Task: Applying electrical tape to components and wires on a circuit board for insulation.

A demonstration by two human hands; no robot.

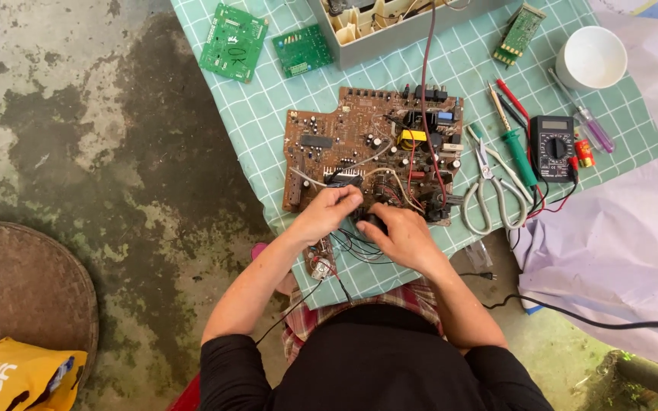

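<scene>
- Your left hand (327, 211) sits on the near edge of the brown board (367, 144). Its fingers (348, 196) are pressed together, pinching a small dark part on the board.
- Your right hand (401, 232) is just beside it. Its fingers curl around a small black part (375, 222) at the same edge.
- Thin black wires (356, 247) hang down from under both hands.
- The board lies flat in the middle of the table (268, 129), on a green checked cloth.
- Right of the board lie scissors (489, 194), a green screwdriver (518, 148) and a black meter (553, 147) with red and black leads.
- A white cup (592, 57) stands at the far right.
- Two green boards (234, 42) lie at the far left, close together.
- A grey box (390, 30) stands behind the brown board.
- A yellow bag (20, 377) lies on the floor, well apart from the table.
</scene>
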